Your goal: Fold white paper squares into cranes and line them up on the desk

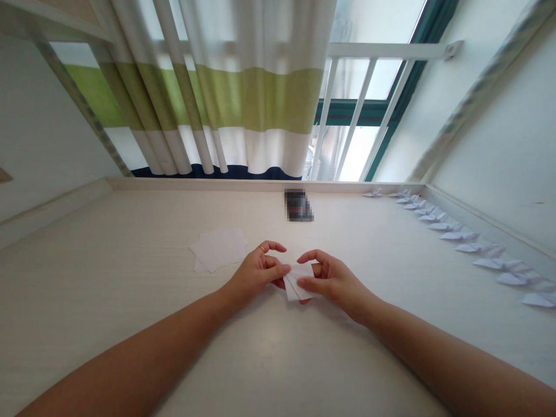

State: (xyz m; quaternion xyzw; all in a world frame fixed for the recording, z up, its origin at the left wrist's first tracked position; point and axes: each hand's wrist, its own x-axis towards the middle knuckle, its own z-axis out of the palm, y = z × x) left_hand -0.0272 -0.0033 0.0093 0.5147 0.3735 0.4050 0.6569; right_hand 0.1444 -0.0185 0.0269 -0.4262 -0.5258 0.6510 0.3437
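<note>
Between my two hands is a small piece of folded white paper (297, 282), held just above the pale surface. My left hand (266, 266), with a ring on one finger, pinches its left edge between thumb and fingers. On the other side my right hand (324, 277) grips the paper, thumb on top and fingers behind. Fold lines run slantwise across the paper. To the left lie several loose white paper sheets (220, 248), overlapping. Along the right edge stands a row of folded white paper figures (458, 236), pointed like birds.
A dark, pixelated object (298, 205) lies near the back of the white tabletop (269, 365). A low raised rim (195, 184) borders the back. Behind it hang a white and green curtain (260, 98) and a white railing (369, 98) before a window. Walls flank both sides.
</note>
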